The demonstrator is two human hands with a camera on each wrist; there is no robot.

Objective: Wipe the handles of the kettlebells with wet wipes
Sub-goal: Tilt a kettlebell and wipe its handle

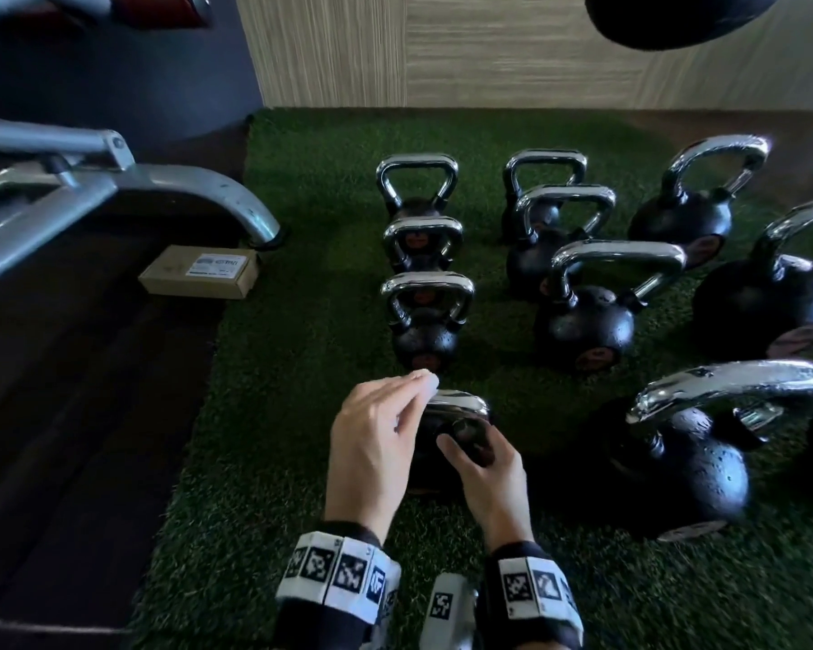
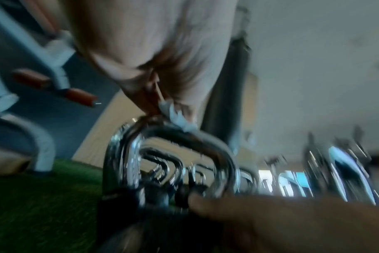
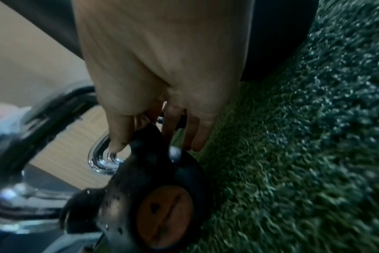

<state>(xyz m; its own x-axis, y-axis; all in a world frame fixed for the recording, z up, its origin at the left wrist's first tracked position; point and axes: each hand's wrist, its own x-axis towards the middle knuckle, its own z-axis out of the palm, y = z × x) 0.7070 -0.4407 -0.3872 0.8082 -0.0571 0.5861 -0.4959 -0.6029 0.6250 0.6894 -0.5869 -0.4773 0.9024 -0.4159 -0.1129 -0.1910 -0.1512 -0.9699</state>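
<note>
The nearest small black kettlebell (image 1: 447, 438) stands on the green turf mat (image 1: 282, 415), with its chrome handle (image 1: 458, 403) on top. My left hand (image 1: 407, 391) pinches a white wet wipe (image 1: 427, 381) and holds it on the handle's far left corner. In the left wrist view the wipe (image 2: 177, 119) lies on top of the handle (image 2: 169, 135). My right hand (image 1: 470, 445) grips the kettlebell where the handle meets the body. In the right wrist view its thumb and fingers (image 3: 190, 133) straddle the black body (image 3: 158, 171) above an orange label (image 3: 164, 215).
Several more chrome-handled kettlebells stand in rows behind and to the right, the closest a large one (image 1: 695, 452). A cardboard box (image 1: 198, 272) and a grey bench frame (image 1: 113, 190) sit left on the dark floor. A wood-panel wall (image 1: 489, 49) closes the back.
</note>
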